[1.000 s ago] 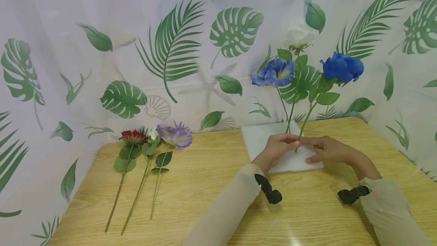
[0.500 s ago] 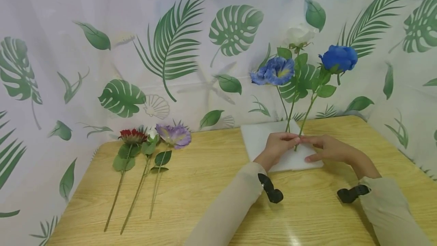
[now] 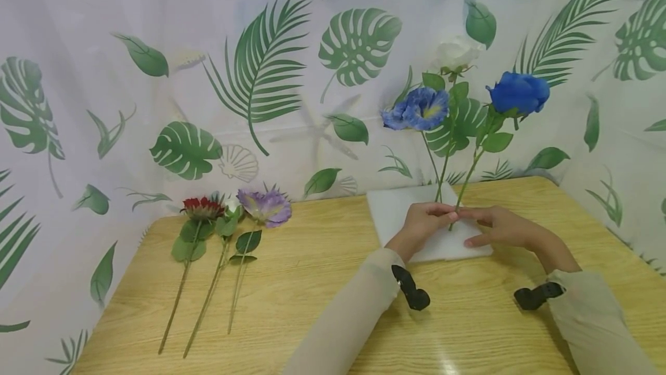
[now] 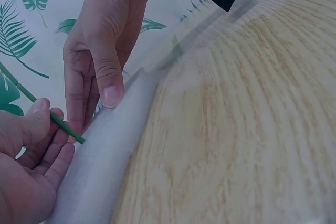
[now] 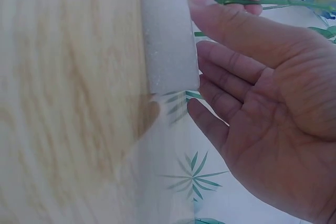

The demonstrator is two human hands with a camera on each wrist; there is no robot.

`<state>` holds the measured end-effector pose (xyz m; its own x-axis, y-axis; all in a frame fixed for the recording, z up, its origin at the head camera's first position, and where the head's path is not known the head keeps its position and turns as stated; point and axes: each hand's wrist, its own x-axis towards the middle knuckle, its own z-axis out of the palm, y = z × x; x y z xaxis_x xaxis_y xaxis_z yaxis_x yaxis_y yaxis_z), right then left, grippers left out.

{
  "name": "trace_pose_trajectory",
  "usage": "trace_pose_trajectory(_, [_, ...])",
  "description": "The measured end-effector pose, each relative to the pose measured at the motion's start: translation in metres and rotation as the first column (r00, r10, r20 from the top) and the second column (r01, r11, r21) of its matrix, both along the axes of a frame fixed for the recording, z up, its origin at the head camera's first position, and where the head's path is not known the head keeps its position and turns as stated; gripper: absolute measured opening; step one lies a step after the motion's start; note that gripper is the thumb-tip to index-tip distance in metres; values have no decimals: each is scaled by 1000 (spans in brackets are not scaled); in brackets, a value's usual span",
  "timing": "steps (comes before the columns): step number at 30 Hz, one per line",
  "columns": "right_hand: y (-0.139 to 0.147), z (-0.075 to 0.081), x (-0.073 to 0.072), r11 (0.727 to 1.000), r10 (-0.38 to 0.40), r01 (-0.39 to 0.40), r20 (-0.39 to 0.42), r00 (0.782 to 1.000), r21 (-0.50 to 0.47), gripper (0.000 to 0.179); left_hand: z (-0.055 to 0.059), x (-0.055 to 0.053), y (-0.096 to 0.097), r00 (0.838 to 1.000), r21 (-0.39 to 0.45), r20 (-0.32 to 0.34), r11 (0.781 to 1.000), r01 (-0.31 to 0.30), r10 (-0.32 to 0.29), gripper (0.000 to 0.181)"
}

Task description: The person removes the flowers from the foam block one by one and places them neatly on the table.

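Between thumb and fingers my left hand [image 3: 424, 226] pinches the stem of a blue rose [image 3: 520, 93], low down near its cut end. That stem [image 4: 67, 128] leans over the white foam board [image 3: 382, 207], its tip close above it in the left wrist view. My right hand [image 3: 507, 230] reaches in from the other side, fingers extended to the left hand's fingertips, its thumb low by the board. In the right wrist view its palm [image 5: 273, 114] shows with fingers loosely spread. A blue-purple flower [image 3: 424, 109] and a white rose [image 3: 458, 54] stand upright behind the hands.
On the left of the wooden table [image 3: 307, 282] lie a red flower [image 3: 203, 208], a white flower [image 3: 232, 204] and a purple flower [image 3: 267, 207], stems toward the front. A leaf-print curtain [image 3: 281, 149] hangs behind the table.
The blue rose's head has swung left, then slightly back to the right. Both hands have stayed nearly in place, and the standing and lying flowers keep their places.
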<state>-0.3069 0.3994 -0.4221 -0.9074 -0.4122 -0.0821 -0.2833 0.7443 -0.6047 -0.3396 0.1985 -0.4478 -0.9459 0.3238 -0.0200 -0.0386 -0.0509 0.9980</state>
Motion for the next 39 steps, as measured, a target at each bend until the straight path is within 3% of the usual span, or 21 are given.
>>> trace_pose_trajectory(11, [0, -1, -1, 1000, 4, -4, 16, 1000, -10, 73, -5, -3, 0, 999, 46, 30, 999, 21, -22, 14])
trace_pose_trajectory(32, [-2, 2, -1, 1000, -2, 3, 26, 1000, -19, 72, -5, -4, -2, 996, 134, 88, 991, -6, -6, 16])
trace_pose_trajectory(39, [-1, 0, -3, 1000, 3, -3, 13, 1000, -11, 73, -2, -3, -3, 992, 216, 123, 976, -42, 15, 18])
